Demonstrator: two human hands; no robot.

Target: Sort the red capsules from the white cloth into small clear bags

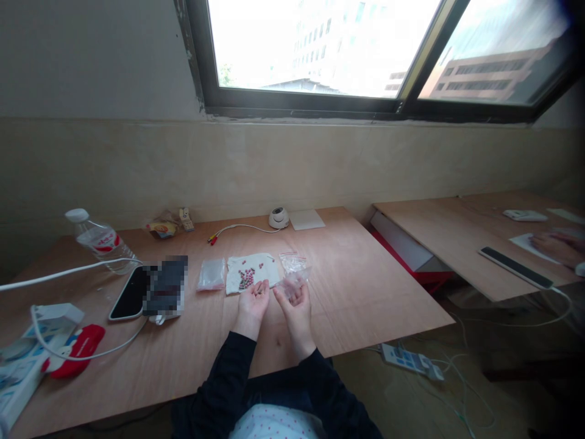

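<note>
My left hand [253, 303] is turned palm up and cupped, with a few small bead-like pieces [259, 291] resting at its fingers. Beside it, my right hand [296, 305] pinches a clear plastic bag [292, 281]. Just beyond both hands lies a white cloth [269, 262], and on it sits a cluster of small dark red and pink beads [247, 278]. Another clear bag [292, 261] with a red strip is flat behind my right hand. To the left of the cloth is a stack of clear plastic bags [211, 274].
At left are a water bottle [107, 242], a phone [131, 294], a red and white item [77, 350] and a power strip [22, 384] with white cables. A small dome camera [278, 217] and a white sheet [307, 220] stand behind. Another person's hand [555, 245] shows at a second table [434, 225].
</note>
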